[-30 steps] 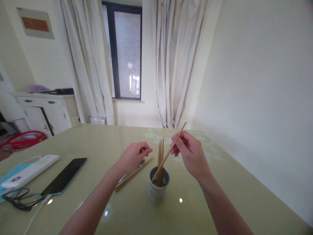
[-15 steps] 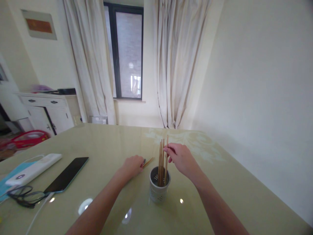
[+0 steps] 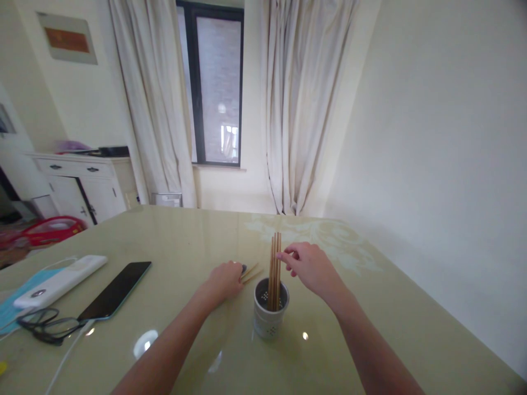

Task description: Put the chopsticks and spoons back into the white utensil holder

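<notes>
A grey metal chopstick holder point(image 3: 269, 323) with small holes stands upright on the table in front of me. Several wooden chopsticks point(image 3: 274, 274) lean together inside it, their tops rising above the rim. My right hand point(image 3: 310, 269) is just right of their upper part; its thumb tip touches the bundle, and the other fingers are curled loosely apart from it. Left of the holder, my left hand point(image 3: 224, 282) rests low at the table, closed round more chopsticks point(image 3: 252, 275), whose ends stick out to the right. A small dark grey piece beside its fingers is unclear.
The glossy table point(image 3: 197, 236) carries a black phone point(image 3: 117, 291), a white power strip point(image 3: 61, 281), glasses point(image 3: 49, 326), a blue mask point(image 3: 10, 307) and a white cable point(image 3: 68, 359) on the left. A wall point(image 3: 436, 164) borders the right side.
The chopstick that my right hand held apart now stands against the others in the holder. My right hand's fingers have loosened. The chopstick ends by my left hand have spread slightly.
</notes>
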{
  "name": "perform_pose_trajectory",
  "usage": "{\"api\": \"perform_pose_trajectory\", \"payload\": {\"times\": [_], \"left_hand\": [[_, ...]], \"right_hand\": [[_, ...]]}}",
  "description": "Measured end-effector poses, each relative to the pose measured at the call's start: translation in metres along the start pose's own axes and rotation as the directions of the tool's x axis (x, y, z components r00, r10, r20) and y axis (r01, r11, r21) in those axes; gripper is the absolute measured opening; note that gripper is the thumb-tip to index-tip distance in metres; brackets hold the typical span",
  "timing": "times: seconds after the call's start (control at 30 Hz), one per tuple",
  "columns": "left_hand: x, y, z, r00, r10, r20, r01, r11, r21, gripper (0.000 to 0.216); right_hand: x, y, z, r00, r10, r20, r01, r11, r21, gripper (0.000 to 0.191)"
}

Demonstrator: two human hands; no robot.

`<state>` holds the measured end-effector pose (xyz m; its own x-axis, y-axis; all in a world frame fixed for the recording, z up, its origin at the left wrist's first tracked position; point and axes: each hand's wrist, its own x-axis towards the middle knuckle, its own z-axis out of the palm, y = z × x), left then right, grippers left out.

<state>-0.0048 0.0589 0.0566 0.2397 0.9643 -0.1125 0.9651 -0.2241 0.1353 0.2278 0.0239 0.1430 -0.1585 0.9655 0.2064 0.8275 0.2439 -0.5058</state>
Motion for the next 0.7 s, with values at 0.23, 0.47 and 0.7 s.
{"api": "perform_pose_trajectory", "payload": {"times": [0.23,0.47,0.7], "left_hand": [[0.002,0.0,0.007,0.993,0.115,0.019,-0.115,0.993,-0.033,0.016],[-0.031,-0.003,-0.064,0.964,0.133,-0.229,-0.196,0.94,-0.28,0.013],[-0.082,0.038,-0.103,0.826,0.338,-0.451,-0.537,0.715,-0.449,0.014]], "right_hand": [[-0.007,-0.007,-0.018,0.986,-0.002,-0.169,-0.002,1.0,-0.028,0.033],[-0.011,-0.014,-0.015,0.965,-0.08,-0.25,0.134,0.969,0.208,0.037],[-0.021,-0.034,-0.002,0.947,-0.219,-0.235,0.319,0.719,0.617,0.031]]}}
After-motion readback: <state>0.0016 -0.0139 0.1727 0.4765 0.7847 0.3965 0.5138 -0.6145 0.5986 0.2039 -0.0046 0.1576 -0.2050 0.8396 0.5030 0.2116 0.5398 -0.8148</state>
